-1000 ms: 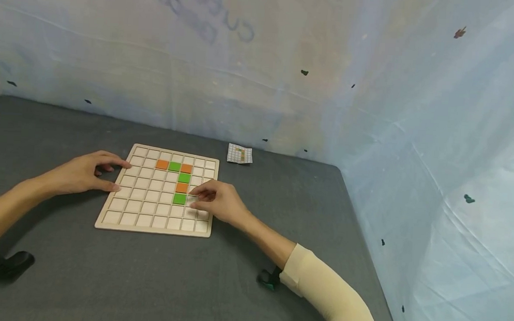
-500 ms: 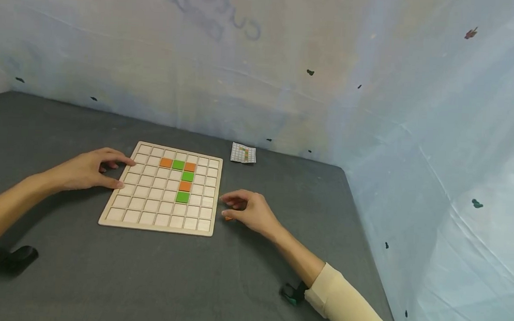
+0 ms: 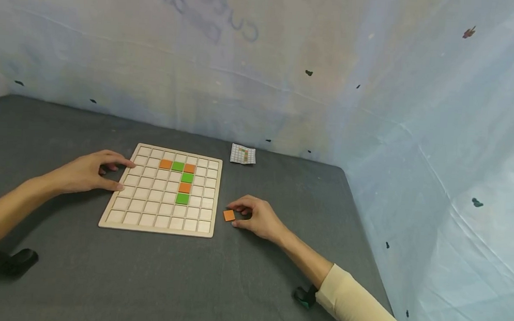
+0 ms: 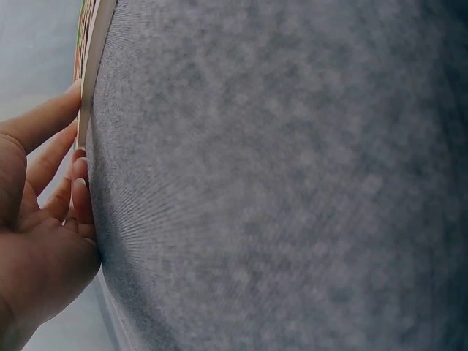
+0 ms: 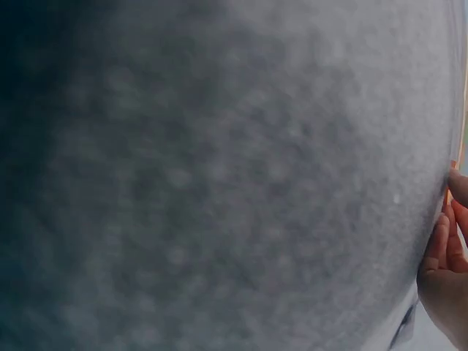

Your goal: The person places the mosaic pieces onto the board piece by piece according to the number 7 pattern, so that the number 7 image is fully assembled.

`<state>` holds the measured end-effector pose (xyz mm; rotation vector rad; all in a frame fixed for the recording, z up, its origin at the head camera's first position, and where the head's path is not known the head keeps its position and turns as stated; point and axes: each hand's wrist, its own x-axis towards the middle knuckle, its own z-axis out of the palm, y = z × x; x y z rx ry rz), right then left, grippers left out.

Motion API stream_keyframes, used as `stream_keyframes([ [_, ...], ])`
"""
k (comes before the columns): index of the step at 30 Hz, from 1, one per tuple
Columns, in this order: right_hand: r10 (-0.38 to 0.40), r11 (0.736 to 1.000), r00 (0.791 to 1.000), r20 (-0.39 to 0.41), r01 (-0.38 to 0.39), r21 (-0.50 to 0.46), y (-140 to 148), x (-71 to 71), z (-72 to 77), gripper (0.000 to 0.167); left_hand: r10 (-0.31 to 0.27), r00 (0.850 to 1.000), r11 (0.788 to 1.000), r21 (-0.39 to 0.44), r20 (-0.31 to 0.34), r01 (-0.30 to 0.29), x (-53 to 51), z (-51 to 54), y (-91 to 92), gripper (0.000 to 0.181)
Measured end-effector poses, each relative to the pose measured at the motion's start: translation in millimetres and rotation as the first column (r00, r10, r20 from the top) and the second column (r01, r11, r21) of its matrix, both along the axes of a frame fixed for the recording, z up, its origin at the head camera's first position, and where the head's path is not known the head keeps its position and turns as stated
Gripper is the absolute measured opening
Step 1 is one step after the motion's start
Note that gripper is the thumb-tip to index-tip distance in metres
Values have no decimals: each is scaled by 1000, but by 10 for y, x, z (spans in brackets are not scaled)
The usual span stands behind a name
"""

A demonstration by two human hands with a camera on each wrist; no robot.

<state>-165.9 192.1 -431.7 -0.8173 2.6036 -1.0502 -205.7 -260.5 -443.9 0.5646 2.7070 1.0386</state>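
Note:
A square wooden grid board lies on the grey cloth, with orange and green tiles forming a bent line in its cells. My left hand rests at the board's left edge, thumb and index finger spread and touching the rim. The left wrist view shows the fingers of this hand against the board's edge. To the right of the board, my right hand pinches a loose orange tile between thumb and index finger, low over the cloth. In the right wrist view, the hand shows only at the border.
A small paper card printed with a coloured grid lies behind the board to the right. Pale sheeting hangs along the back and right of the grey-covered table. Dark straps sit at both forearms.
My right hand has drawn away from the board to the right and come to the loose orange tile, which now shows fully. My left hand has stayed at the board's edge.

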Motion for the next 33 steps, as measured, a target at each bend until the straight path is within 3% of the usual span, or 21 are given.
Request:
stream_keyframes([
  [18, -44, 998, 998, -52, 42, -36, -12, 6, -135, 27, -13, 1000, 1000, 8, -8, 13, 11, 1, 1, 62],
  [33, -50, 999, 997, -50, 50, -10, -76, -23, -83, 24, -11, 1000, 1000, -3, 2, 11, 8, -3, 4, 63],
])
